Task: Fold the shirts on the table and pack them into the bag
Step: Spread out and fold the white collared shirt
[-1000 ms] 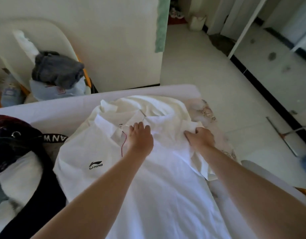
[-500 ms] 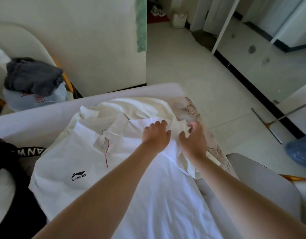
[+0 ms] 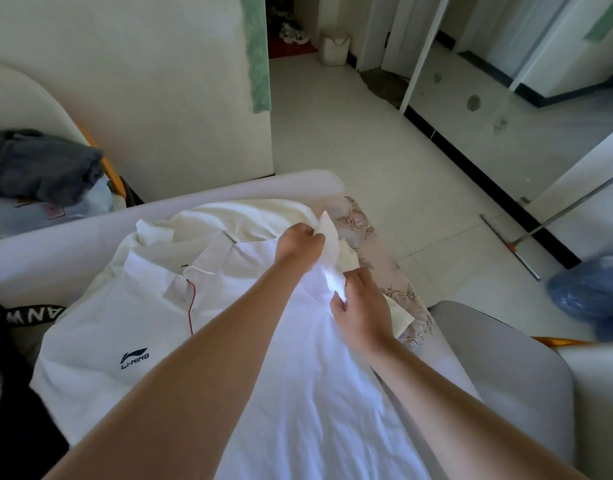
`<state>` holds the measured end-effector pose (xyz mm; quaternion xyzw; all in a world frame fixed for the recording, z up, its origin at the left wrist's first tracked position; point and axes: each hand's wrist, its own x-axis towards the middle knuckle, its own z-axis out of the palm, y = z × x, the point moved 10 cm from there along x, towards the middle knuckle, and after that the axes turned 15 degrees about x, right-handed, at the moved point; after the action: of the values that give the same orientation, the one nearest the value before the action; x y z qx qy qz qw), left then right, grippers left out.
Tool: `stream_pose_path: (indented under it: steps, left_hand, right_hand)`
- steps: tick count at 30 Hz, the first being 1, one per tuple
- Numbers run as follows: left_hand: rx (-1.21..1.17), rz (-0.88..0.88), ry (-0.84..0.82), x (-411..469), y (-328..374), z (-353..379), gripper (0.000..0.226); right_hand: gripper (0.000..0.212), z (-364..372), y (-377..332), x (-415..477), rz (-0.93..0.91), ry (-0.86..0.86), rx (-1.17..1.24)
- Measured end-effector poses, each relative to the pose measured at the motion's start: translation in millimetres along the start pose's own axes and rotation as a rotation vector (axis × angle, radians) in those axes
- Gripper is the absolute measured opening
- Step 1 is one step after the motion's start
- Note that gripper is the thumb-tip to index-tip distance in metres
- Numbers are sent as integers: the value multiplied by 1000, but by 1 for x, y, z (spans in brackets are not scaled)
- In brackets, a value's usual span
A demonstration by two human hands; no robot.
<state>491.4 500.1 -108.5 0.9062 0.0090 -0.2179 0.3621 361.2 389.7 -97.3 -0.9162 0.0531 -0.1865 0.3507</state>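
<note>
The white shirt [image 3: 132, 341] is lying front-up on the desk [image 3: 56, 244], with its collar pointing away from the person and its far end overlapping a cream shirt [image 3: 249, 216]. Both hands are grasping the sleeve [image 3: 327, 233] on the right side. The left hand [image 3: 298, 242] is clutching its far edge, and the right hand [image 3: 362, 306] is pinching it lower down, holding the fabric raised. A black bag [image 3: 21, 445] is sitting at the left, just beside the shirt.
</note>
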Motion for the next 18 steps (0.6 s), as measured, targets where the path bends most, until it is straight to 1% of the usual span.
stream_pose_path:
  steps: [1, 2, 4, 5, 7, 8, 9, 10, 11, 12, 13, 14, 15, 16, 17, 18]
  left_hand:
    - [-116, -26, 43, -9, -7, -11, 5]
    - [-201, -51, 88, -19, -18, -21, 6]
    - [-248, -91, 146, -41, -48, -35, 14]
    - [-231, -117, 134, -49, -64, -35, 20]
    - [-75, -202, 39, -61, -94, -27, 39]
    - [48, -251, -2, -65, -107, -22, 50]
    - [181, -272, 7, -64, -116, -22, 60]
    - [318, -241, 76, -61, -115, -27, 67]
    - [450, -147, 186, -56, -103, -35, 70]
    - [567, -7, 305, -52, -83, -40, 69]
    - [674, 150, 389, -48, -59, -40, 64]
    - [788, 291, 380, -42, -40, -30, 58]
    - [898, 407, 298, -32, -29, -13, 53]
    - [983, 472, 161, -20, -30, 9, 53]
    - [1035, 480, 21, -8, -38, 26, 54]
    - [1058, 455, -85, 2, -48, 36, 55]
  right_hand:
    - [28, 0, -3, -1, -21, -14, 32]
    - [28, 2, -7, -2, -53, -43, 63]
    - [27, 11, -18, -8, -134, -131, 96]
    - [26, 19, -22, -13, -176, -202, 96]
    - [19, 40, -25, -24, -220, -385, 60]
    - [14, 48, -23, -29, -203, -475, 28]
    - [13, 54, -19, -34, -168, -545, -4]
    - [18, 56, -16, -36, -150, -565, -26]
    - [22, 53, -18, -35, -166, -532, -36]
    - [23, 49, -24, -32, -212, -466, -50]
    - [23, 47, -31, -29, -268, -406, -74]
    - [26, 48, -37, -27, -309, -376, -107]
    - [34, 53, -39, -26, -332, -389, -160]
    - [44, 62, -34, -26, -326, -442, -231]
    - [53, 71, -23, -28, -301, -505, -308]
    - [59, 77, -9, -31, -257, -566, -373]
